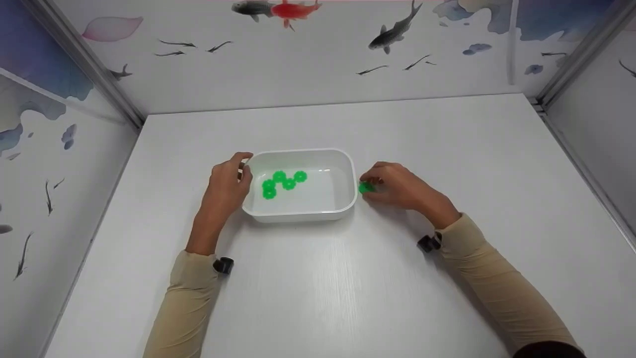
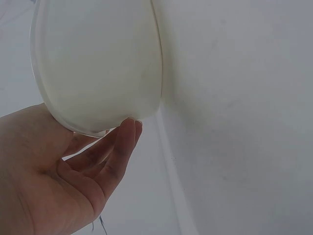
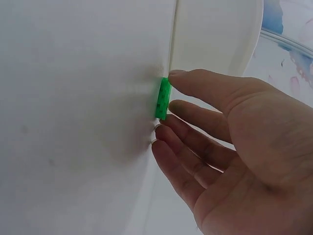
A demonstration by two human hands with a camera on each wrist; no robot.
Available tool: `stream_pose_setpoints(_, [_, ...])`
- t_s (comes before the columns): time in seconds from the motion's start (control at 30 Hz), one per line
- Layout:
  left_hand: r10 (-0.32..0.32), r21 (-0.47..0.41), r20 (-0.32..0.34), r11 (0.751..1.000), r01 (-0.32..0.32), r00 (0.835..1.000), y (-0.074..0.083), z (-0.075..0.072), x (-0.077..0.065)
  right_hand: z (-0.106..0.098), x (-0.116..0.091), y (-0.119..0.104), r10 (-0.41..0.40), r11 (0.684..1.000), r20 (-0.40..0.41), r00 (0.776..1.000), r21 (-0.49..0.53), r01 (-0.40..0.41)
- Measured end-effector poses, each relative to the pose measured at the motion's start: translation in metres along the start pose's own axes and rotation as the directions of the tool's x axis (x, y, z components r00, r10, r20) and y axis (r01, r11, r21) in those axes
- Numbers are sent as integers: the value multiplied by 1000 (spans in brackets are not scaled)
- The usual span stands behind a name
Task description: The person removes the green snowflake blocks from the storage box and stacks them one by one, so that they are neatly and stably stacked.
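A white rectangular plastic tub (image 1: pixel 300 217) stands on the table, with several small green flower-shaped pieces (image 1: pixel 288 184) lying in its left half. At the tub's left end, my left hand (image 1: pixel 224 186) holds the rim, and the left wrist view shows its fingertips at the outer wall (image 2: pixel 98 63). Just outside the right end is my right hand (image 1: pixel 397 186), with thumb and fingertips pinching another green piece (image 3: pixel 163 98). That piece lies flat on the table in the right wrist view, close to the tub's wall. From the head view, the fingers partly cover it.
The white table (image 1: pixel 298 288) stretches out around the tub. Panels painted with fish (image 1: pixel 395 32) rise behind it and along both sides. Small black devices (image 1: pixel 224 265) are strapped at both sleeve cuffs.
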State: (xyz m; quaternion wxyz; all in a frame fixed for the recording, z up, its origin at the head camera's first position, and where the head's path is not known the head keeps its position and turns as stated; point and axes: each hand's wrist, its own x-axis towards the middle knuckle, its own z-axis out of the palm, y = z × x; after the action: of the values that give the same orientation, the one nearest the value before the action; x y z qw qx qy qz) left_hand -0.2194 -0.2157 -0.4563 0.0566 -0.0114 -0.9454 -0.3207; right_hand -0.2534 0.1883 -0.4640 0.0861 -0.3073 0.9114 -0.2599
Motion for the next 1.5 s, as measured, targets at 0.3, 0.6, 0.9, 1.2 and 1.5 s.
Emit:
stream_pose_setpoints(0.3, [-19, 10, 7, 1000, 19, 1000, 2, 0, 1, 0, -1, 2, -19, 1000, -2, 1000, 15, 19])
stream_pose_setpoints(0.6, [-13, 7, 9, 1000, 12, 1000, 2, -1, 0, -2, 0, 0, 4, 1000, 13, 1000, 19, -4])
stream_pose_setpoints(0.9, [-23, 7, 14, 1000, 23, 1000, 3, 0, 1, -7, -1, -8, 54, 998, -137, 989, 35, -49])
stream_pose_setpoints(1.2, [-13, 8, 23, 1000, 13, 1000, 2, -1, 1, -4, 6, -16, -22, 997, -357, 934, 63, 47])
stream_pose_setpoints(1.5, [-13, 3, 16, 1000, 13, 1000, 2, -1, 0, -1, 18, -35, -93, 988, -404, 910, 73, 133])
